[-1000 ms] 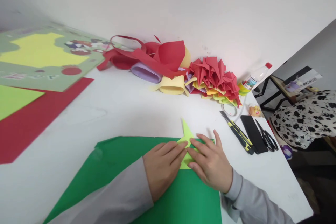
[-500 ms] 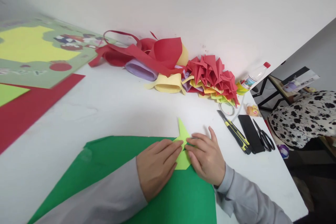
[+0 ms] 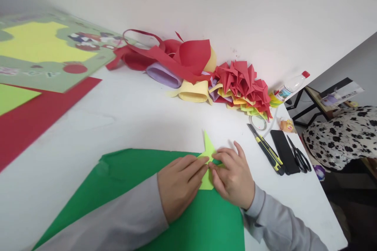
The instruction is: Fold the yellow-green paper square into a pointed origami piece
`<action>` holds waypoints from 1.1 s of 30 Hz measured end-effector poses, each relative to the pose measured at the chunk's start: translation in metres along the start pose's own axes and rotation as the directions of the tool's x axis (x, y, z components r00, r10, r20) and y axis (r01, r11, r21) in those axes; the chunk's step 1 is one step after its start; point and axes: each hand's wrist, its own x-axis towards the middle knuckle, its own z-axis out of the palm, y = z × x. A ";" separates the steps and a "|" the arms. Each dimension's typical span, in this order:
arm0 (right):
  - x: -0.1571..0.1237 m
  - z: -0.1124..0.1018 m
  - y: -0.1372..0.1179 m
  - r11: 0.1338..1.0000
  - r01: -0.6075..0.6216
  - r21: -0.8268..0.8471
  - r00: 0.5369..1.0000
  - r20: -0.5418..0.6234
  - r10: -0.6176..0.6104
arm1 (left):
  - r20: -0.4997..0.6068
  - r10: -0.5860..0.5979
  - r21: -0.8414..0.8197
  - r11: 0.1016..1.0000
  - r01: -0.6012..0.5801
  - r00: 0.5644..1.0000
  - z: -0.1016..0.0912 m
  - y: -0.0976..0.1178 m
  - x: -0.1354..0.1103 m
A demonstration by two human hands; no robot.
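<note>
A folded piece of yellow-green paper (image 3: 207,181) lies on a large green sheet (image 3: 118,192), one narrow point sticking up past the sheet's far edge. From the left, my left hand (image 3: 180,183) holds it down, its fingers close together and nearly straight. My right hand (image 3: 235,178) grips the right side with thumb and fingertips, the little finger raised. Both hands' fingertips almost meet at the middle of the paper and cover part of its folds.
Rolled red, purple and cream paper (image 3: 193,57) and a cluster of folded red paper (image 3: 240,80) lie by the wall. On the right are a tape roll (image 3: 258,122), utility knife (image 3: 266,150), black flat case (image 3: 284,152), scissors (image 3: 299,156) and bottle (image 3: 290,88). A person's patterned clothing (image 3: 341,137) shows beyond.
The view has shifted slightly, so the table things sit a little further right. Both hands stay on the folded paper; the fingertips have moved only slightly.
</note>
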 end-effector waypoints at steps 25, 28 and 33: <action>-0.002 0.006 0.002 0.988 -0.155 0.005 0.986 -0.064 0.155 | -0.011 -0.025 0.049 0.998 0.026 1.000 -0.004 0.004 0.005; -0.003 0.010 0.005 0.971 -0.240 -0.002 0.969 -0.067 0.239 | -0.017 -0.137 0.092 0.986 0.138 0.990 -0.008 0.005 0.006; 0.001 0.014 0.004 0.963 -0.228 0.146 0.972 -0.016 0.232 | 0.004 -0.217 0.041 0.975 0.217 0.976 -0.006 0.004 0.004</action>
